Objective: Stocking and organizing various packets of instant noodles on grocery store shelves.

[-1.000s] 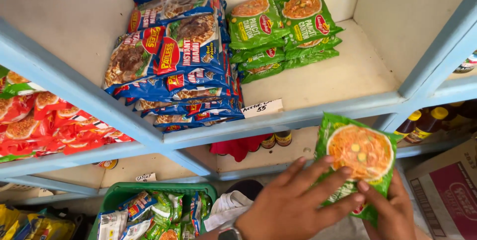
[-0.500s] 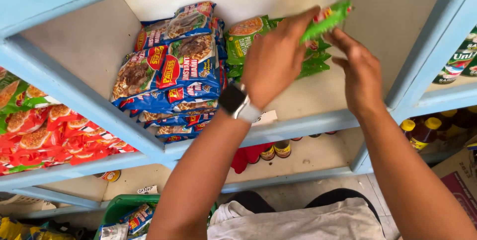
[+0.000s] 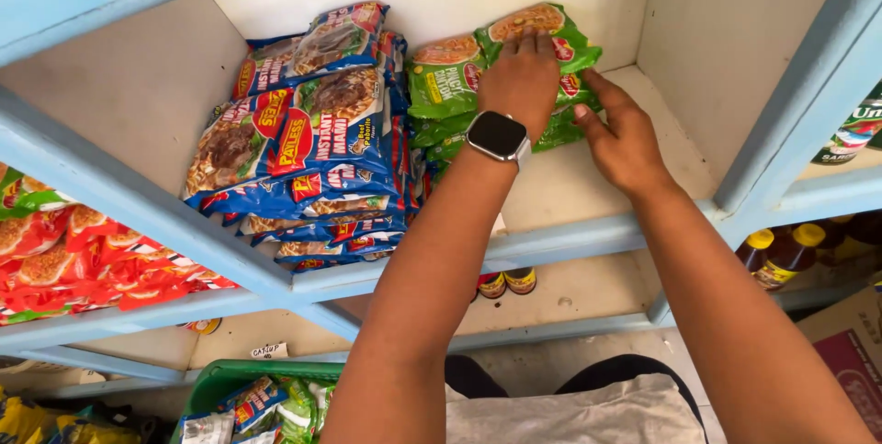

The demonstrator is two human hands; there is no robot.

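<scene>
1. Starting far left of the green noodle packets [image 3: 446, 86]: red packets [image 3: 64, 260] are heaped in the neighbouring bay, one level lower.
2. Just left of the green noodle packets, touching them: blue packets [image 3: 303, 150], stacked and leaning on the back wall.
3. Below and left of them, under the shelves: a green basket [image 3: 239, 375] of mixed packets.
4. Green noodle packets: stacked at the back of the upper shelf [image 3: 588, 233], against the wall.
5. Your left hand [image 3: 524, 81], wearing a smartwatch [image 3: 497, 134], lies flat on the top packet, fingers together and pressing down.
6. Your right hand [image 3: 625, 141] meets the stack's right edge, thumb spread. The fingertips are tucked among the packets, so you cannot tell whether they pinch.
7. Step in hand, as judged: seating the top packet and squaring the pile.
8. Next move calls for lifting both hands off gently, so the pile does not slide forward.
9. Lower right of the stack: yellow-capped bottles [image 3: 781, 256].
</scene>
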